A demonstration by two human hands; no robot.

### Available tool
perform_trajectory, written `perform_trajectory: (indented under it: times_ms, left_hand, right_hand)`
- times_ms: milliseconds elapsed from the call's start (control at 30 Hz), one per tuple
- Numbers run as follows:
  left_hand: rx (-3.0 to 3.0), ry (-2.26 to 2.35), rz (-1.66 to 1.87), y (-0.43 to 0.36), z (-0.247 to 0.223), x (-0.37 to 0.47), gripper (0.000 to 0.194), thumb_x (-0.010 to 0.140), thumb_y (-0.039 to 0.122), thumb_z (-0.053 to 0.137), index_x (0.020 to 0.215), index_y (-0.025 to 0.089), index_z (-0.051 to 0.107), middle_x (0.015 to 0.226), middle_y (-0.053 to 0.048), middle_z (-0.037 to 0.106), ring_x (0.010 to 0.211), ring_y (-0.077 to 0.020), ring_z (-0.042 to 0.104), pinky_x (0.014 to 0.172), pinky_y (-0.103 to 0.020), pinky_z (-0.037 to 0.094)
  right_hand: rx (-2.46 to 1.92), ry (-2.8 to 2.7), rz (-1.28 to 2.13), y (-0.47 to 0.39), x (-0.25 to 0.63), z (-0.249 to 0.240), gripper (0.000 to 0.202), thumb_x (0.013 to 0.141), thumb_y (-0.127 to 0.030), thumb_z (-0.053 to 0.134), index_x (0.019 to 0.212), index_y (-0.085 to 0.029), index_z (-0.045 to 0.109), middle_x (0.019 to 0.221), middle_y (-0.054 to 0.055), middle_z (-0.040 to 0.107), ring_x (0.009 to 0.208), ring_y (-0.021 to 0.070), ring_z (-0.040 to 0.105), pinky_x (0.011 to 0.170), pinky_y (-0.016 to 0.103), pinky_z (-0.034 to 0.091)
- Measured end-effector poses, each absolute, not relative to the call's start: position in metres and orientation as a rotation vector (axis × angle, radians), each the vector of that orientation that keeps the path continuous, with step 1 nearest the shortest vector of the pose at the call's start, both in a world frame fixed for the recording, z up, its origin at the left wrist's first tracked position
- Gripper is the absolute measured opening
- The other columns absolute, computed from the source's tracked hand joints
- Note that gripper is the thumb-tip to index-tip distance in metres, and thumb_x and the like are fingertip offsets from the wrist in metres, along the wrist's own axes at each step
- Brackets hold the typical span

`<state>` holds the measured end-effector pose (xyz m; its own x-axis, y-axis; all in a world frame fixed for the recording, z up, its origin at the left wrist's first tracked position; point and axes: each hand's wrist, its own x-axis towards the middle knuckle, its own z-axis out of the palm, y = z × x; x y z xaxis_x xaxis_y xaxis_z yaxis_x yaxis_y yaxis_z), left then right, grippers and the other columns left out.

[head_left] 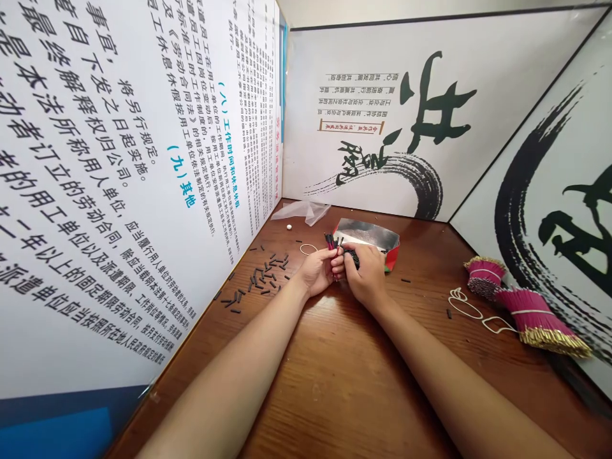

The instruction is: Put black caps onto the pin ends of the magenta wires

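Observation:
Near the far side of the wooden table, my left hand (316,271) is closed around a small bunch of magenta sticks with black ends (332,241), which point up. Touching it on the right, my right hand (366,271) has its fingers curled around several short black pieces (352,257). Just behind my hands lies an open red box with a silvery inside (370,234). Many more black pieces (265,275) are scattered on the table left of my left hand.
Two tied bundles of magenta wires, one (485,275) behind the other (542,315), lie at the right beside loose white bands (466,305). A clear plastic bag (306,211) lies at the back. Printed panels (373,127) surround the wooden table (325,382).

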<state>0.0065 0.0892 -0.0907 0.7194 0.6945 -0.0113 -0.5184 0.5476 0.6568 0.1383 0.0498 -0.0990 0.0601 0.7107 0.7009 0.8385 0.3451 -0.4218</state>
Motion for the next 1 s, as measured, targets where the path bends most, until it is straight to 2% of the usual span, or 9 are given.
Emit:
perform_trajectory:
  times_ms: [267,467,1000]
  left_hand:
    - [0.68,0.256,0.656,0.0885,-0.0911,0.006,0.011,0.083,0.019,0.053,0.073,0.014,0.053,0.057,0.003,0.035,0.049,-0.0094,0.037,0.05,-0.022,0.034]
    - [0.738,0.33,0.629,0.0873,-0.0926,0.0079,0.011,0.078,0.02,0.058,0.071,0.015,0.051,0.058,0.003,0.036,0.049,-0.0085,0.037,0.052,-0.022,0.035]
    - [0.74,0.335,0.607,0.0883,-0.0922,0.0078,0.009,0.081,0.02,0.054,0.076,0.013,0.054,0.059,0.004,0.033,0.049,-0.008,0.032,0.051,-0.022,0.034]
  right_hand:
    - [-1.231,-1.568,-0.052,0.0495,0.14,-0.0976,0.018,0.093,-0.031,0.048,0.092,-0.021,0.063,0.09,0.004,0.067,0.088,0.0197,0.058,0.085,0.036,0.04]
    - [-1.167,-1.478,0.111,0.0489,0.1382,-0.0976,0.02,0.092,-0.034,0.05,0.082,-0.021,0.059,0.077,0.001,0.059,0.074,0.0164,0.054,0.072,0.031,0.043]
    - [-1.13,-1.223,0.278,0.053,0.139,-0.0996,0.021,0.09,-0.038,0.047,0.081,-0.021,0.055,0.076,0.001,0.059,0.071,0.0155,0.056,0.068,0.029,0.047]
